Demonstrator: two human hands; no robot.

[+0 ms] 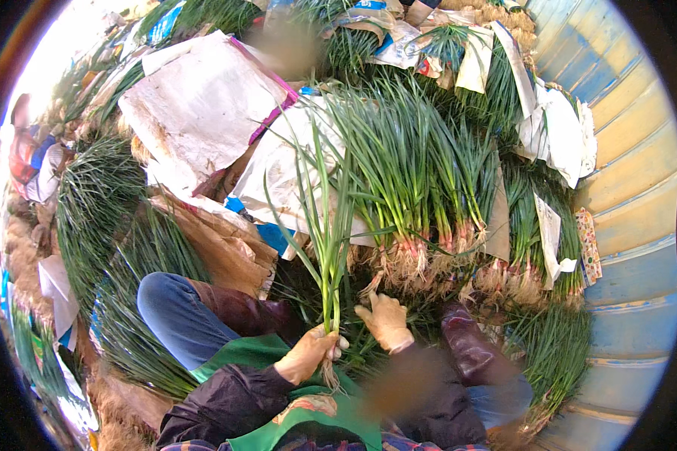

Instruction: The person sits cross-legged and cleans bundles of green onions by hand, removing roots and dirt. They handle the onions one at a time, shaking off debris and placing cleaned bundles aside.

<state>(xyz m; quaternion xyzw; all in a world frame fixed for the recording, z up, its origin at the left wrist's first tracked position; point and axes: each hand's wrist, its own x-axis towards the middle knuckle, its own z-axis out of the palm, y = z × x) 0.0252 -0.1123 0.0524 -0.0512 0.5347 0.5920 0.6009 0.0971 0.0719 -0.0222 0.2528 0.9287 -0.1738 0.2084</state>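
Observation:
My left hand (310, 352) is closed around the lower stems of a few green garlic or scallion plants (328, 270), held upright with their pale roots hanging below the fist. My right hand (385, 321) is just to the right, its fingers near the roots of a plant (371, 286); whether it grips them cannot be told. Beyond the hands lies a large heap of the same plants (417, 180), leaves pointing away and pinkish stem ends with tangled roots towards me. Both hands look gloved.
White woven sacks (203, 107) and a brown sack (220, 242) lie beyond my bent knee. More leafy bundles (99, 197) are piled at left and right. A painted ribbed metal wall (632, 225) curves along the right. Another person (34, 158) sits at far left.

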